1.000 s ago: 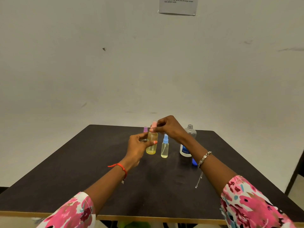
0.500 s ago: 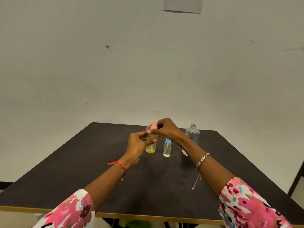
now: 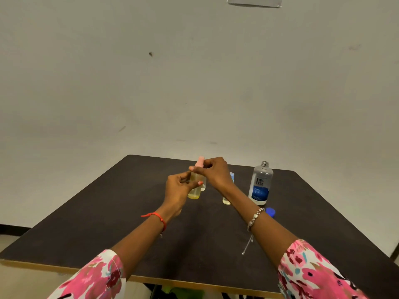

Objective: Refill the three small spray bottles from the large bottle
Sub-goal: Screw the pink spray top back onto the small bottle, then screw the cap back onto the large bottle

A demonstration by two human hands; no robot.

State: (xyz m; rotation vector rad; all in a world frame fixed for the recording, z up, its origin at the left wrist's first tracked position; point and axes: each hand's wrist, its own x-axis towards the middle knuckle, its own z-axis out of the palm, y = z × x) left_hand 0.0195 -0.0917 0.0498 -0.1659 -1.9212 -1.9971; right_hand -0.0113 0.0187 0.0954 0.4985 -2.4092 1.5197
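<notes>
My left hand grips the body of a small spray bottle with yellowish liquid, held just above the dark table. My right hand pinches its pink spray cap at the neck. A second small bottle with a blue cap stands behind my right wrist, mostly hidden. Another small bottle shows partly behind the held one. The large clear bottle with a blue label stands uncapped to the right.
A blue cap lies on the table in front of the large bottle. A thin clear dip tube lies near my right forearm. A wall rises close behind the table's far edge.
The camera has tilted and shifted, so the large bottle and its blue cap show more fully. Both hands stay on the pink-capped bottle, a little higher than before.
</notes>
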